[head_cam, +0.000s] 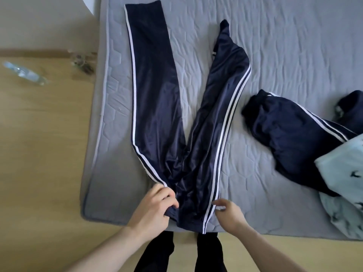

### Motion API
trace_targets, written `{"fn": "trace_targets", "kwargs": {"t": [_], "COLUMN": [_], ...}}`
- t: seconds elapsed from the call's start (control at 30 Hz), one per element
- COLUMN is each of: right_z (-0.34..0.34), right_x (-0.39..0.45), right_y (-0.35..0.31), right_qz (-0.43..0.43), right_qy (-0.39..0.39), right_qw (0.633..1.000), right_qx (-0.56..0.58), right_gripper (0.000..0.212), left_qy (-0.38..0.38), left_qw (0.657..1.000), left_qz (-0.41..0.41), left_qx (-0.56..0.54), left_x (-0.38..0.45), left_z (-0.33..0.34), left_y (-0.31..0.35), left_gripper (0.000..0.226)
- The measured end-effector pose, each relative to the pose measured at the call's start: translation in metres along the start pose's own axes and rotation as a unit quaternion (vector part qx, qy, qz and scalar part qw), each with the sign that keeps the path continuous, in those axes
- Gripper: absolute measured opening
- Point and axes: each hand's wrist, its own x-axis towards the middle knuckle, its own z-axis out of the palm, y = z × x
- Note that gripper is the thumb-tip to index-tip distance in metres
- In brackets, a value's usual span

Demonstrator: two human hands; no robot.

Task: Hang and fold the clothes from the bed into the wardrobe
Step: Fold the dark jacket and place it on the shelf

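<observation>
Navy track pants [157, 107] with white side stripes lie spread in a V on the grey mattress [284, 46], waistband at the near edge, legs pointing away. My left hand [155, 209] grips the waistband's left corner, fingers curled into the fabric. My right hand [228, 213] sits at the right striped edge of the waistband with loosely curled fingers; whether it pinches the cloth is unclear. A second navy striped garment [290, 138] lies crumpled to the right.
A pale mint printed cloth [345, 173] overlaps the crumpled garment at the right edge. A clear plastic bottle [25, 73] and small glassy items [81, 60] lie on the wooden floor to the left. My dark-trousered legs [208, 252] stand at the mattress's near edge.
</observation>
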Motion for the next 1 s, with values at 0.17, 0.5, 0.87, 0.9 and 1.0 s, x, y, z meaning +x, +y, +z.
{"fn": "trace_targets", "kwargs": {"t": [0.17,0.5,0.87,0.9,1.0], "right_z": [-0.058,-0.091,-0.085,-0.084,-0.081], "right_x": [0.008,0.033,0.077,0.086,0.118], "right_y": [-0.001,0.014,-0.092,-0.109,-0.153], "right_qz": [0.03,0.044,-0.088,-0.109,-0.142], "right_qy": [0.049,0.065,0.092,0.103,0.132], "right_qw": [0.997,0.996,0.988,0.984,0.974], "right_qx": [0.05,0.042,0.089,0.093,0.117], "right_gripper": [0.033,0.034,0.029,0.032,0.042], "left_qy": [-0.132,-0.44,-0.008,0.001,0.014], "left_qw": [0.971,0.758,0.972,0.953,0.907], "left_qz": [0.183,0.345,-0.228,-0.295,-0.413], "left_qx": [0.081,0.335,0.055,0.076,0.078], "left_x": [0.044,0.101,0.178,0.19,0.223], "left_z": [0.006,0.076,-0.034,-0.048,-0.072], "left_y": [0.056,0.112,-0.083,-0.106,-0.154], "left_gripper": [0.032,0.019,0.059,0.066,0.086]}}
